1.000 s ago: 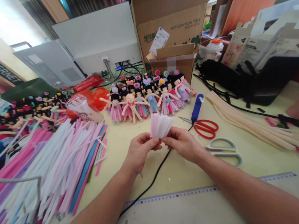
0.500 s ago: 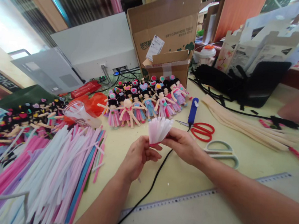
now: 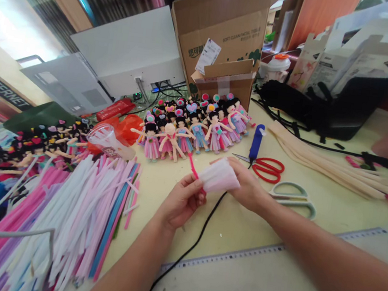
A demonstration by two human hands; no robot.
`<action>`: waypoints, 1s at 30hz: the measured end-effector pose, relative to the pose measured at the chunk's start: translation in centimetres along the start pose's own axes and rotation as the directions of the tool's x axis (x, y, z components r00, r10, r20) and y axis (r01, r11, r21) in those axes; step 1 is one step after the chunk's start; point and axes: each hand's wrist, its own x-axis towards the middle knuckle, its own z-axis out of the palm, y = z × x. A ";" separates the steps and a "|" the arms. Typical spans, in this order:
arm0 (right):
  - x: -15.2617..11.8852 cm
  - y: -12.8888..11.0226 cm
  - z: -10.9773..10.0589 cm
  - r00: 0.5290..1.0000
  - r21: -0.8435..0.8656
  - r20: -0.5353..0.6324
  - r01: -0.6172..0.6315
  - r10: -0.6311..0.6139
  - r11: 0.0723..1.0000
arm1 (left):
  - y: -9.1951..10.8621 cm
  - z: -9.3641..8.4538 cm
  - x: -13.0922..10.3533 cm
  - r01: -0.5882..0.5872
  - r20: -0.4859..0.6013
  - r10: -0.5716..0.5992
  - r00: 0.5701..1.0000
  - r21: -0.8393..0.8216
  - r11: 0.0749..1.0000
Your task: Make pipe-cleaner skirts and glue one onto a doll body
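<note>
A small fan-shaped skirt of white and pale-pink pipe cleaners (image 3: 221,177) is held up over the table between my hands. My left hand (image 3: 184,200) is closed in a pinch at its narrow, gathered end. From that end a bright pink pipe cleaner (image 3: 194,167) sticks up and away to the left. My right hand (image 3: 248,187) is curled behind the skirt's wide end, with its fingertips hidden by it. Past the hands stands a group of pipe-cleaner dolls (image 3: 200,134) in similar skirts.
Red-handled scissors (image 3: 268,169), pale-handled scissors (image 3: 292,200) and a blue-handled tool (image 3: 257,142) lie by my right hand. A black cord (image 3: 199,241) crosses a ruler (image 3: 229,256) in front. Loose pipe cleaners (image 3: 63,214) cover the left side; a cardboard box (image 3: 225,40) stands behind.
The skirt has tipped from upright to sideways, its wide end now toward my right hand. The pink pipe cleaner's end now shows above my left hand, and the camera view has shifted slightly.
</note>
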 end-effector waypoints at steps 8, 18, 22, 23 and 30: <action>-0.5 -0.9 1.6 0.956 0.283 0.222 -0.251 0.191 0.926 | -0.3 0.3 0.0 -0.172 -0.116 0.189 0.975 0.138 0.975; -0.3 -0.8 1.8 0.962 0.356 0.159 -0.264 0.220 0.897 | -0.4 0.4 0.0 -0.231 -0.129 0.277 0.952 0.289 0.929; -0.4 -1.1 1.8 0.956 0.362 0.188 -0.282 0.227 0.888 | -0.3 0.3 0.1 -0.272 -0.138 0.334 0.932 0.341 0.900; -0.4 -1.1 1.8 0.955 0.360 0.193 -0.281 0.224 0.890 | -0.3 0.3 0.1 -0.282 -0.142 0.350 0.926 0.358 0.890; -0.4 -1.4 1.9 0.955 0.343 0.192 -0.280 0.225 0.897 | -0.6 0.3 0.0 -0.317 -0.120 0.387 0.914 0.382 0.868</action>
